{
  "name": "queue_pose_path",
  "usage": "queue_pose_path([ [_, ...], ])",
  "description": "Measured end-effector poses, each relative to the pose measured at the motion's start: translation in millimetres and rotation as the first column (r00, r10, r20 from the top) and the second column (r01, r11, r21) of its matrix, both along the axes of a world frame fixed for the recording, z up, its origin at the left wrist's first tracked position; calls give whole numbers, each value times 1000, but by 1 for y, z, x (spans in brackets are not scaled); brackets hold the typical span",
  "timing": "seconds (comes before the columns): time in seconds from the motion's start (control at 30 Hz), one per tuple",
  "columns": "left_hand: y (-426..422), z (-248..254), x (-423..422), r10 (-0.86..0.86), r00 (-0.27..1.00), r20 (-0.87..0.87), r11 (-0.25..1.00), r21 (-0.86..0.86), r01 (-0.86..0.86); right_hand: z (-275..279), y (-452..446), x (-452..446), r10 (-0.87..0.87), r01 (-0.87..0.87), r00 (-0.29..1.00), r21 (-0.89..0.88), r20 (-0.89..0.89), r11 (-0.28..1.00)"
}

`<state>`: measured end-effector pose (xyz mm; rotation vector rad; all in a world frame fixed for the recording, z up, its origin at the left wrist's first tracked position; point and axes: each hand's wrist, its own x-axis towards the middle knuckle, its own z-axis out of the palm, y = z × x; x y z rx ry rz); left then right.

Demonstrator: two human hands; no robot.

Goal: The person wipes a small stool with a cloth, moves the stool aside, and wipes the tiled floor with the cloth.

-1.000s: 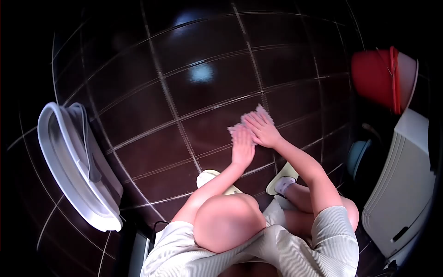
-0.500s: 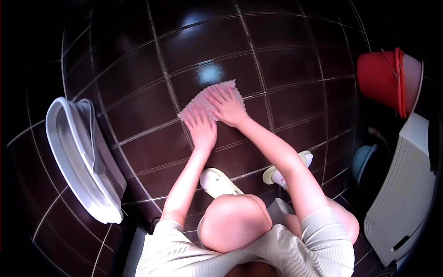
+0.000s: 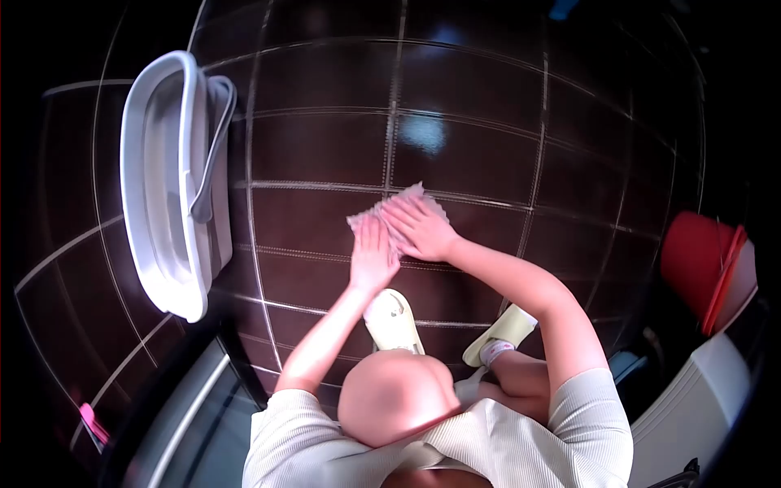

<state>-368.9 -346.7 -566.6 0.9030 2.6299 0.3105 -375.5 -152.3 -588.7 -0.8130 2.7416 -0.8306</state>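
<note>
A pale pink cloth (image 3: 435, 210) with a wavy edge lies on the dark tiled floor (image 3: 464, 171), just in front of my feet. My left hand (image 3: 374, 259) presses flat on its left part, fingers stretched out. Over the right part my right hand (image 3: 421, 230) lies with fingers spread, close beside the left. Both palms hide much of the cloth, which looks bunched between them.
A white basin with a grey handle (image 3: 191, 276) is at the left. Red bucket (image 3: 700, 256), blue basin (image 3: 626, 366) and a pale panel (image 3: 700, 407) stand at the right. My yellow slippers (image 3: 511, 327) are below the hands.
The cloth first went forward and left, spread out under both hands, and is now back nearer my feet and more bunched. The view has turned; the white basin sits higher, the red bucket lower.
</note>
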Motion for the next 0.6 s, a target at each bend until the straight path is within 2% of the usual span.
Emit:
queue_pose_path([
  [0.03,-3,0,-17,25,999,-39,1000,-11,-25,3,-1,-19,-16,16,1000,-44,2,999],
  [0.1,-6,0,-52,107,985,-135,991,-68,-117,9,-14,-65,-56,57,996,1,-69,998],
  [0.2,-11,1,-95,249,935,-252,960,-63,-273,0,-49,-114,-185,185,959,-19,-215,983],
  [0.3,-26,-1,-91,257,937,-236,949,-121,-291,-1,-72,-117,-68,79,974,42,-218,996],
  [0.43,-47,2,-37,249,962,-111,942,-205,-267,5,-72,-86,245,-235,957,81,-157,969],
  [0.47,-47,-1,-19,280,951,-130,938,-172,-300,5,-71,-74,299,-287,944,101,-137,952],
  [0.5,-43,-3,-3,301,940,-158,934,-151,-324,3,-70,-61,320,-308,937,103,-140,946],
  [0.57,-30,4,18,393,917,-71,896,-195,-399,7,-69,-44,344,-333,933,109,-101,937],
  [0.6,-25,1,27,455,886,-86,879,-111,-463,9,-71,-36,345,-330,934,148,-95,932],
])
